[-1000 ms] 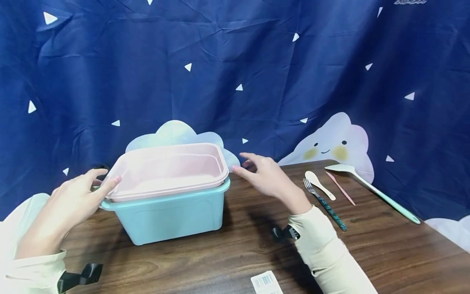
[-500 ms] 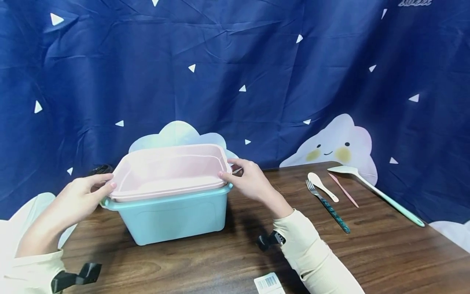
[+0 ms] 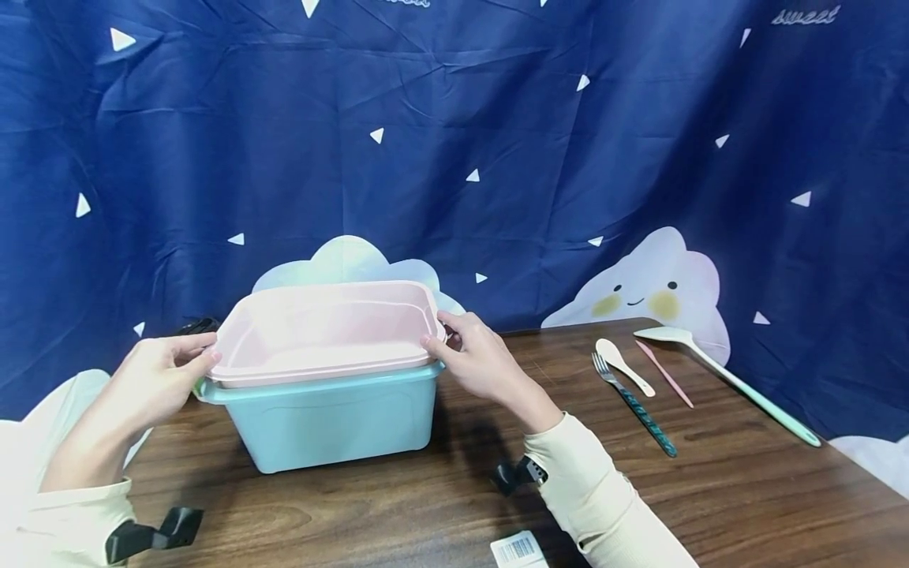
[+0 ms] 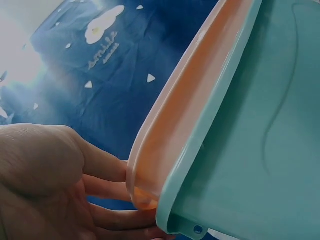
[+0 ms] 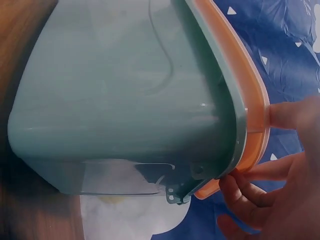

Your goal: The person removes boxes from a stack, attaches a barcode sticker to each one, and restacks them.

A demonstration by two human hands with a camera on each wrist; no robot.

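A pale pink plastic bin (image 3: 334, 370) sits nested in a light blue bin (image 3: 334, 426), its rim standing above the blue one. My left hand (image 3: 152, 379) pinches the pink rim at its left end, and my right hand (image 3: 483, 359) pinches the right end. In the left wrist view, the thumb of the left hand (image 4: 45, 170) meets the pink bin's rim while lower fingers lie near the blue rim. The right wrist view has the right hand (image 5: 285, 175) at the pink rim, fingertips under it beside the blue bin's corner (image 5: 150, 100).
On the wooden table (image 3: 426, 505) to the right lie a fork (image 3: 642, 414), a white spoon (image 3: 625, 367), a thin pink utensil (image 3: 665, 374) and a long-handled white and mint utensil (image 3: 738, 383). A printed label (image 3: 518, 547) lies near the front. A blue curtain (image 3: 398, 181) hangs behind.
My right hand has moved left from the air beside the bins and taken hold of the pink bin's right rim. My left thumb has shifted from inside the bin to its left rim.
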